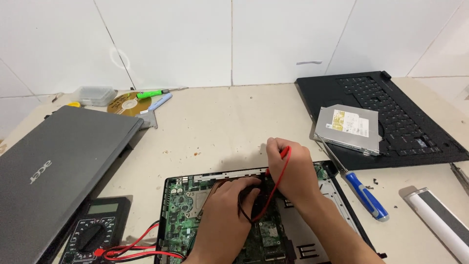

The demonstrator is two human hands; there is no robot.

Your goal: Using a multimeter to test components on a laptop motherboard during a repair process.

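Note:
An opened laptop base with a green motherboard (178,215) lies at the bottom centre. My right hand (289,168) grips a red multimeter probe (279,151) and presses its tip at the board's upper edge. My left hand (225,215) rests on the board and pinches a black probe (243,201), mostly hidden by the fingers. Red and black leads (141,249) run left to a black multimeter (95,230) beside the base.
A closed grey laptop (53,166) lies at left. A black keyboard bezel (391,112) carries a silver optical drive (349,128) at right. A blue-handled screwdriver (364,193), a white and grey bar (439,220), a disc (128,103), a green marker (151,93) and a clear box (95,95) lie about.

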